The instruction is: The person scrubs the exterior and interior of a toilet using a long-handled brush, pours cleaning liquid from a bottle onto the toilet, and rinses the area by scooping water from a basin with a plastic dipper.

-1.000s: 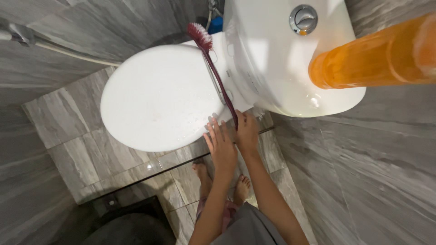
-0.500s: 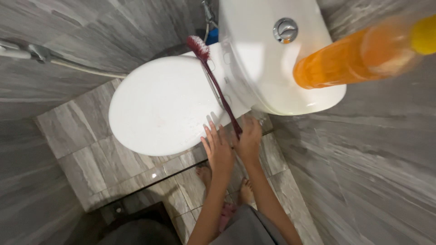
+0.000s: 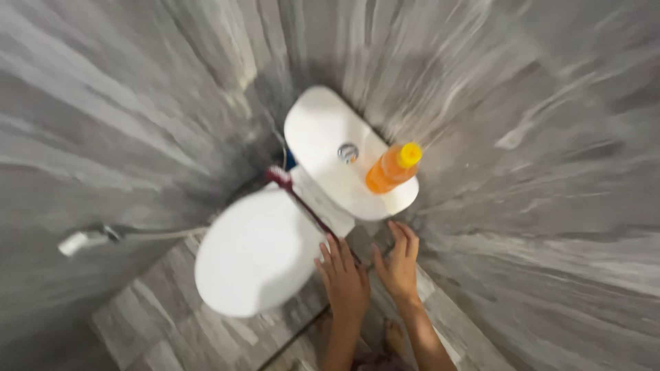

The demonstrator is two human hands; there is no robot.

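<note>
Toilet brush (image 3: 302,203) is laid slantwise across the closed toilet lid (image 3: 258,254) — bristles up by the tank (image 3: 330,141), handle end down by the left hand (image 3: 346,278). Left grip can't be told; right hand (image 3: 399,268) is spread open, empty — blurry though.

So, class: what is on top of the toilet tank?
An orange bottle with a yellow cap stands on the tank lid, beside the round flush button. The lid under the bottle's base is hidden.
</note>
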